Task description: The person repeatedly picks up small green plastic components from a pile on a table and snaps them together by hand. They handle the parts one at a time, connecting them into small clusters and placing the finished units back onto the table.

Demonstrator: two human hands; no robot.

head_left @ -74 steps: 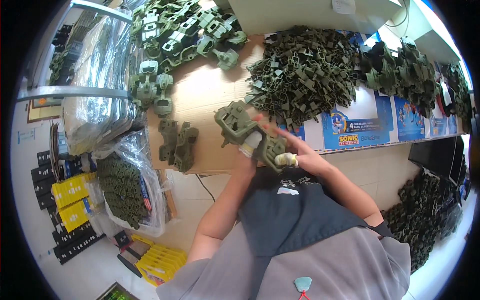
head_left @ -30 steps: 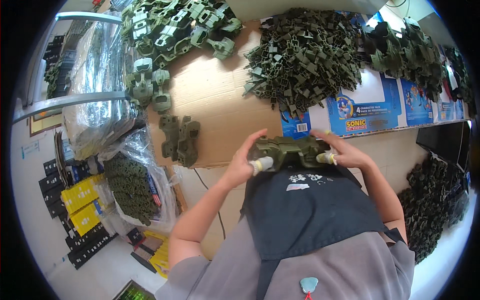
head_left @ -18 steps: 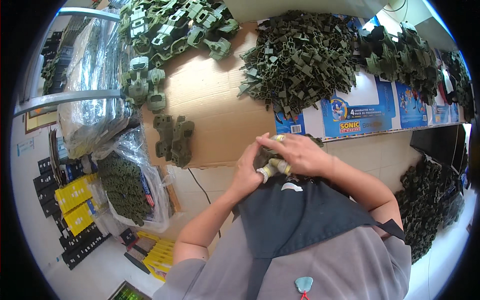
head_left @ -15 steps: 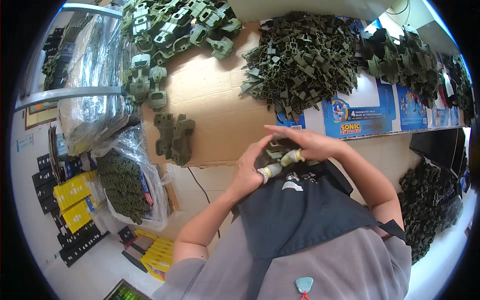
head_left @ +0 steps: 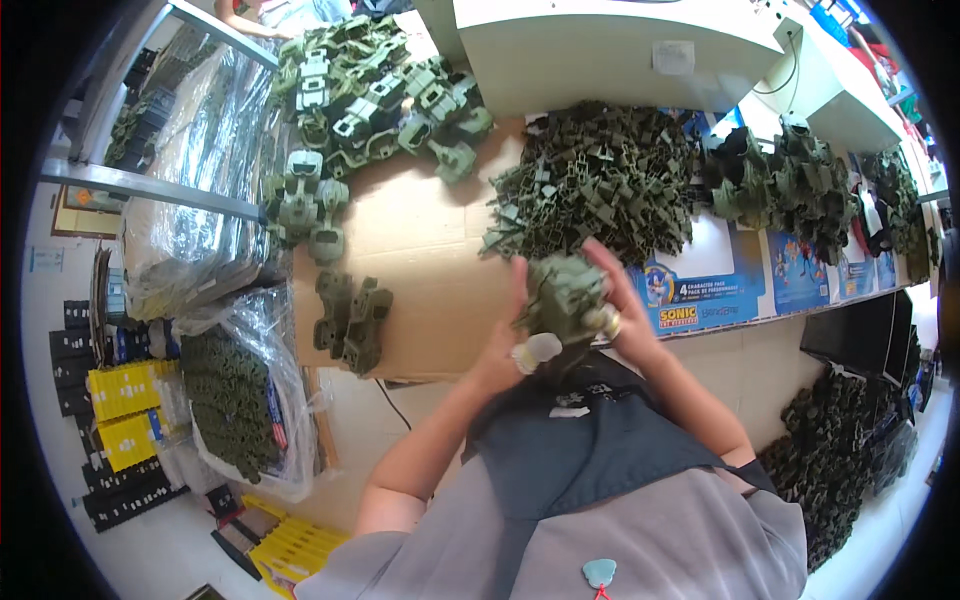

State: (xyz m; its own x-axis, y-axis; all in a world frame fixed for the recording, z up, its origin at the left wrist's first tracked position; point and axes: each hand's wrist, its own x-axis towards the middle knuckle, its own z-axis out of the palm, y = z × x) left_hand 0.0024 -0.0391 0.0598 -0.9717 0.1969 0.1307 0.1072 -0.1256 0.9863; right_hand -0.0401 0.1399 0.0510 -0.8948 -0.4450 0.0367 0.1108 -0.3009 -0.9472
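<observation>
Between my two hands sits an olive-green moulded plastic part (head_left: 565, 290), upright in front of the apron. My left hand (head_left: 503, 345) presses on its left side, with the fingers stretched along it. From the other side my right hand (head_left: 632, 325) grips it, fingers pointing away from me. Both thumbs wear whitish-yellow wrappings and lie against the part's near face. Its lower end is blurred and partly hidden by the thumbs. A big heap of small green plastic pieces (head_left: 600, 185) lies just beyond my hands.
Two green shells (head_left: 350, 320) lie on the cardboard sheet (head_left: 430, 250) at left. More green shells (head_left: 360, 100) are piled at the back left and others (head_left: 785, 180) at the back right. Plastic-wrapped stock (head_left: 195, 170) stands at the left; a green pile (head_left: 825, 460) lies low at right.
My hands have spread from a closed-over hold to gripping the green part from both sides, and more of it shows. The view has shifted, so the bench sits lower in the picture.
</observation>
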